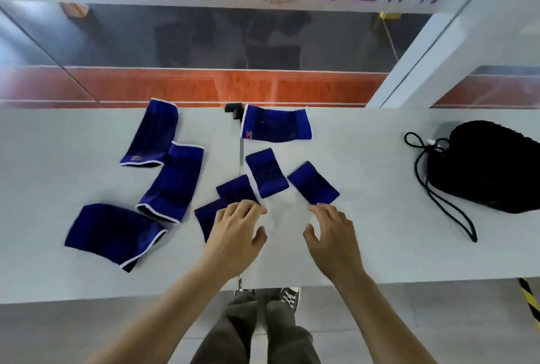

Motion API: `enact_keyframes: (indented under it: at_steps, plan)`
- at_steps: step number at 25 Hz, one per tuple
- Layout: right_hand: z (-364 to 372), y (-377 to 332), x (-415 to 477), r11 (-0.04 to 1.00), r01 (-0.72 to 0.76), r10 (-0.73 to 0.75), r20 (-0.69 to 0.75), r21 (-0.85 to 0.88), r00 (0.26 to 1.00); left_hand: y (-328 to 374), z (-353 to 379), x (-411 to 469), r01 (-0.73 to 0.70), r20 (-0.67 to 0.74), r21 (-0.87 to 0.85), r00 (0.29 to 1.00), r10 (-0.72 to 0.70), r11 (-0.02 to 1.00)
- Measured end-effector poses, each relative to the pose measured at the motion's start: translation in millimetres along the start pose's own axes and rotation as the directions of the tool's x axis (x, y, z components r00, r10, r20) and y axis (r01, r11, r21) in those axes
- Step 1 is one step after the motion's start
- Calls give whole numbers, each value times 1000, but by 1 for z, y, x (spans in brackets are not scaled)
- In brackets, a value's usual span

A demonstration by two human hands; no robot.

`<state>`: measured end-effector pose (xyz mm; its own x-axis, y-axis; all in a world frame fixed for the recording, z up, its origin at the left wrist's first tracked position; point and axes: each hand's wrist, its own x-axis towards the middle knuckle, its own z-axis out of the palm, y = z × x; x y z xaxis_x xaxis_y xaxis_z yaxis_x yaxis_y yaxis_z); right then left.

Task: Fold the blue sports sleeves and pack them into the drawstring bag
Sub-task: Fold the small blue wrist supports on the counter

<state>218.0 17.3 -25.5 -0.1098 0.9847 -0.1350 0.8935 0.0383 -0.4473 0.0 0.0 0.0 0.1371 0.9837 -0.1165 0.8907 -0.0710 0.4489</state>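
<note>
Several blue sports sleeves lie on the white table [365, 247]. Three long ones with white trim lie at the left: one far [152, 136], one in the middle [172, 182], one near [114, 232]. A wide sleeve [276, 125] lies at the far centre. Small blue bands lie in the centre: one [266, 172], another [313, 183], and two overlapping ones [233, 191] partly under my left hand [236, 235]. My left hand hovers with fingers spread. My right hand [333, 235] is open beside it, its fingertips just short of the right band. The black drawstring bag [491, 171] lies at the right.
The bag's black cord [429, 185] trails in loops toward the table's front. A seam with a black bracket [233, 109] runs down the table's middle. A glass partition and a banner stand behind the table. My legs and shoes show below the front edge.
</note>
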Motion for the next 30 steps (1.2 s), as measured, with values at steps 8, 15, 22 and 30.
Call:
enact_keyframes:
  at_steps: [8, 15, 22, 30]
  plan:
    - [35, 43, 46, 981, 8, 32, 199, -195, 980, 10, 56, 63, 19, 118, 57, 993, -25, 998]
    - [46, 59, 35, 966, -11, 25, 48, -259, 999, 8, 85, 70, 51, 241, 146, 967, -85, 988]
    - [45, 58, 37, 970, -15, 17, 4, -244, 1000, 37, 96, 21, -19, 307, 117, 951, -18, 993]
    - [54, 27, 45, 981, -40, 43, 14, -188, 999, 2, 83, 60, 107, -46, 210, 994, -99, 972]
